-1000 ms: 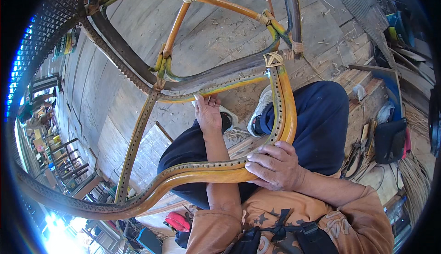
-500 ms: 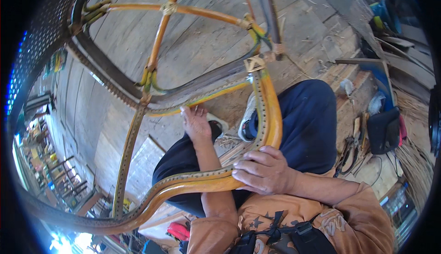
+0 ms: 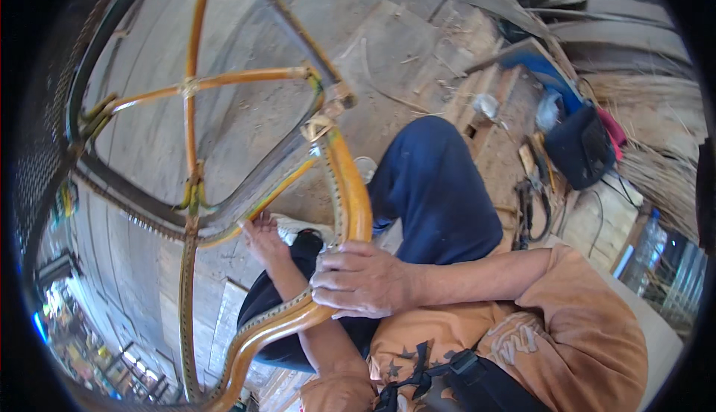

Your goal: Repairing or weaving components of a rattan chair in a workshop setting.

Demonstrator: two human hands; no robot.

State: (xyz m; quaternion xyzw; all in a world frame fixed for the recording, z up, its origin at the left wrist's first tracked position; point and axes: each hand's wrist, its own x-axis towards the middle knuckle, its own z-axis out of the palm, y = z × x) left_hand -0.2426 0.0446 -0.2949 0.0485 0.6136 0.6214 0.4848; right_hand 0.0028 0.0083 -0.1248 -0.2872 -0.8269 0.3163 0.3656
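A curved orange rattan chair frame [image 3: 350, 196] with dark woven edging lies across my lap. My right hand [image 3: 362, 281] grips the bent rail of the frame near its curve. My left hand [image 3: 262, 239] reaches under the frame and touches a lower yellow-green rail; its fingers are partly hidden, so its hold is unclear. Thin rattan spokes [image 3: 224, 80] cross the frame's upper opening. I sit with blue trousers [image 3: 432, 196] and an orange shirt.
The floor is wooden planks [image 3: 246, 136]. A dark bag [image 3: 582, 147], hand tools [image 3: 533, 188] and a bundle of dry straw-like strands [image 3: 656, 173] lie at the right. A plastic bottle [image 3: 647, 244] stands at the far right. Metal mesh [image 3: 37, 151] borders the left.
The view has swung right and down, so the frame sits further left. My right hand has slid along the rail toward the curve; my left hand stays under the frame.
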